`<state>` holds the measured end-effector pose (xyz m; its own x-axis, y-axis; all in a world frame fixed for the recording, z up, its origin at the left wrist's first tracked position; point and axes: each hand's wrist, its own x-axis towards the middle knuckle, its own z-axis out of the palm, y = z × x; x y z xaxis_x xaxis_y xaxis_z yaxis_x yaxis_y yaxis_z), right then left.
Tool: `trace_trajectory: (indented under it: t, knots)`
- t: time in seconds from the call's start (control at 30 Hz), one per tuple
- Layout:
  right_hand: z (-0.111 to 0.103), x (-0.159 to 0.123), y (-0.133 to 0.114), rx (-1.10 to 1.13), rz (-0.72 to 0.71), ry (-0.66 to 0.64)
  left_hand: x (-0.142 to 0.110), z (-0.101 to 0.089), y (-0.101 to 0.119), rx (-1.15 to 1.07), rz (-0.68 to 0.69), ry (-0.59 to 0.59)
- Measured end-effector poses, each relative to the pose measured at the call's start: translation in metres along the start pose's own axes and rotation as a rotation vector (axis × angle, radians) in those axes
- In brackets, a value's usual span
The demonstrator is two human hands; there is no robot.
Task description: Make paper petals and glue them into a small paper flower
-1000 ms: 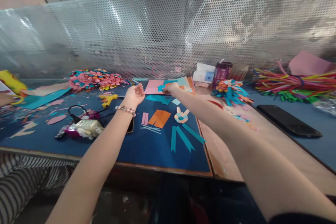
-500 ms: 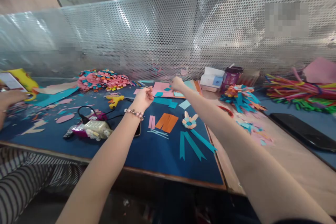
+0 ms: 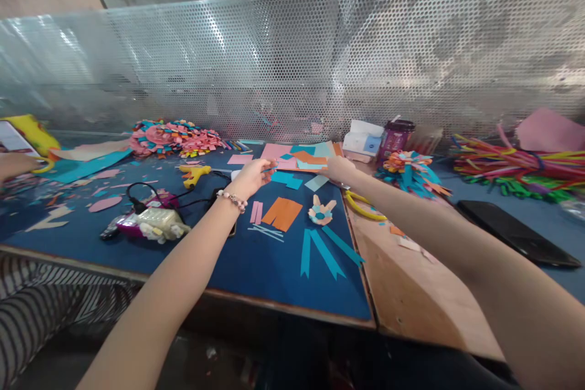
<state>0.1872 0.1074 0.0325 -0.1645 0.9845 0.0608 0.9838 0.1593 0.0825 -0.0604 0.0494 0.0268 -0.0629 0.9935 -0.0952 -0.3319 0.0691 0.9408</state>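
My left hand [image 3: 254, 177], with a beaded bracelet at the wrist, hovers at the left edge of some stacked coloured paper sheets [image 3: 274, 151]. Its fingers are loosely bent and apart, and I see nothing held. My right hand [image 3: 340, 170] is at the right side of the stack, by an orange paper piece [image 3: 311, 158]; its fingertips are hidden. Nearer me lie slit orange paper [image 3: 282, 214], pink strips [image 3: 256, 212], thin pale strips [image 3: 265, 232], a peach and teal paper flower [image 3: 322, 211] and notched teal ribbons [image 3: 326, 253]. Teal pieces [image 3: 286, 180] sit between the hands.
A yellow glue gun [image 3: 194, 175] and a corded power strip [image 3: 153, 223] are left. Curved yellow handles [image 3: 364, 206] show under my right forearm. A paper pompom [image 3: 406, 172], purple cup [image 3: 397, 139] and black phone [image 3: 516, 233] stand right. Another person's hand [image 3: 16, 166] is far left.
My right hand has moved right and slightly down, off the middle of the paper stack. Orange and teal pieces now show on it. My left hand is slightly lower, its fingers less curled.
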Motion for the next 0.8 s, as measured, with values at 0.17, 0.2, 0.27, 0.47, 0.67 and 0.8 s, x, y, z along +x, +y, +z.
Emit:
trace_trajectory:
  t: [0.17, 0.2, 0.27, 0.47, 0.67, 0.8]
  knots:
    - [0.002, -0.003, -0.012, 0.065, 0.112, 0.015, 0.004, -0.003, -0.004, 0.044, 0.011, -0.025]
    - [0.003, -0.004, -0.015, 0.07, 0.125, 0.028, 0.004, -0.003, -0.004, 0.052, 0.014, -0.025]
    - [0.005, -0.007, -0.022, 0.076, 0.14, 0.049, 0.004, -0.004, -0.005, 0.063, 0.02, -0.018]
    - [-0.003, -0.023, -0.04, 0.055, 0.138, 0.064, 0.004, -0.004, -0.005, 0.055, 0.026, -0.039]
    - [-0.005, -0.033, -0.044, -0.019, 0.052, 0.088, -0.001, 0.001, -0.001, 0.056, 0.016, -0.026]
    - [-0.013, -0.031, -0.038, -0.003, 0.05, 0.089, -0.005, 0.006, 0.0, 0.075, 0.045, 0.006]
